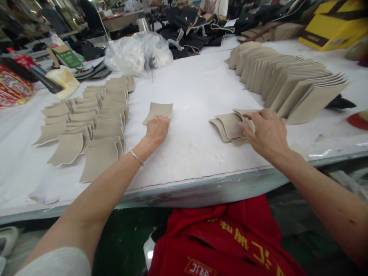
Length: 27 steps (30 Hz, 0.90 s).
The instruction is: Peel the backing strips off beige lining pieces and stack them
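Note:
My left hand point(158, 130) is closed on the near edge of a single beige, slightly curved piece of sheet material point(158, 110), which could be leather or fabric. My right hand point(266, 132) lies at a small loose pile of similar beige pieces point(230, 126), thumb and fingers apart and touching its right side. Part of that pile is hidden under the fingers. To the left, several overlapping rows of beige pieces point(99, 161) cover the table. On the right, a long row of larger beige panels point(287, 80) leans over in a fanned stack.
The white-covered table point(189, 153) has its near edge just before the red apron point(218, 237). Farther back are clear plastic bags point(139, 53), dark material point(195, 28), a yellow box point(335, 27) and a black-handled tool point(47, 79). A red-and-black object point(359, 120) sits at far right.

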Available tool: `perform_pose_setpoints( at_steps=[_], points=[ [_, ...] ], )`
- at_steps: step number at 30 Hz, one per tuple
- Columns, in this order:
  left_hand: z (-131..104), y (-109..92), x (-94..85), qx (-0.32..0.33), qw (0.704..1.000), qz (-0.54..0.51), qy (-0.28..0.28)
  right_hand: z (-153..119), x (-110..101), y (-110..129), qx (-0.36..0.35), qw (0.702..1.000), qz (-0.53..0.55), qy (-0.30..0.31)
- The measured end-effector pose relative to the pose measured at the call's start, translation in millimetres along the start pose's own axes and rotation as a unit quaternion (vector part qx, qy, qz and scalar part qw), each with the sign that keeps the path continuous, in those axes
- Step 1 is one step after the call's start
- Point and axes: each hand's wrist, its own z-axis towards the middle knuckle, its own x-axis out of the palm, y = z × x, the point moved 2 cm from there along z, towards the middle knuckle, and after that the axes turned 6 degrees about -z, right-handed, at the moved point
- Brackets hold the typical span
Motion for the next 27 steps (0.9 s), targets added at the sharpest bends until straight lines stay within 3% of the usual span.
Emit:
perform_pose_setpoints(
  at_steps=[4, 7, 11, 15, 18, 20, 22, 25, 27],
  points=[
    [-52.3, -36.6, -16.0, 0.065, 0.996, 0.0, -0.066, -33.4, 11.1, 18.3, 0.059, 0.976, 0.183, 0.105],
    [-105.1, -77.0, -23.2, 0.198, 0.961, -0.043, -0.19, -54.1, 29.5, 39.4, 0.097, 0.918, 0.323, 0.208],
    [-154.7, -118.6, -20.2, 0.296, 0.92, -0.15, -0.207, -68.8, 50.8, 52.1, 0.123, 0.866, 0.426, 0.232],
    [-156.9, -119.4, -24.0, 0.288, 0.903, -0.277, -0.16, -74.5, 54.7, 46.4, 0.129, 0.843, 0.463, 0.243],
    [-138.5, -97.4, -36.8, 0.189, 0.878, -0.418, -0.136, -84.9, 45.4, 44.8, 0.107, 0.816, 0.484, 0.296],
    [-124.1, -82.6, -42.6, 0.097, 0.873, -0.469, -0.09, -95.4, 38.8, 46.1, 0.096, 0.796, 0.493, 0.338],
    [-113.4, -75.0, -42.6, 0.052, 0.86, -0.507, 0.031, -106.1, 34.2, 47.6, 0.093, 0.78, 0.495, 0.372],
    [-110.6, -74.6, -36.5, 0.044, 0.782, -0.574, 0.237, -120.5, 30.8, 47.6, 0.09, 0.765, 0.495, 0.403],
    [-115.3, -76.5, -33.0, 0.045, 0.729, -0.605, 0.319, -130.3, 30.1, 45.9, 0.087, 0.754, 0.498, 0.419]
  ],
)
